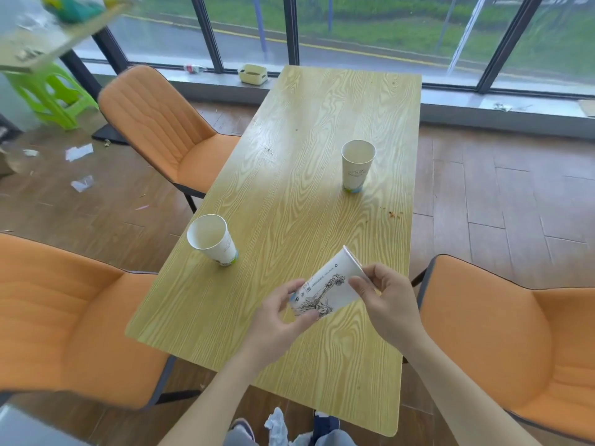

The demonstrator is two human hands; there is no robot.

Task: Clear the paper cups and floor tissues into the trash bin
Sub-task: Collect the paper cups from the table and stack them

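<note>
Both hands are up over the near end of the table (pixel 322 130), a long slab of pale yellow wood-grain laminate with rounded corners. Between them, a paper cup (pixel 328 289), tipped on its side and printed with a black line drawing. The left hand (pixel 280 313) pinches the narrow base end, thumb below and fingers curled over the top. The right hand (pixel 384 299) grips the rolled rim end, fingertips pressed onto the wall of the cup. It hangs in the air just above the tabletop, rim pointing up and away.

Two more cups stand upright on the wood. The near cup (pixel 212 239) sits close to the left edge, white and smooth inside, a green-blue band at its foot. The far cup (pixel 356 165) stands toward the right side, well apart from the other, same tapered shape. A scatter of reddish crumbs (pixel 394 214) lies by the right edge.

Down at the bottom, a crumpled white tissue (pixel 277 426) lies on the brown plank floor between the person's shoes. More flat white scraps (pixel 79 152) litter the floor off to the left. Orange padded chairs (pixel 167 130) with stitched ribs flank the table.
</note>
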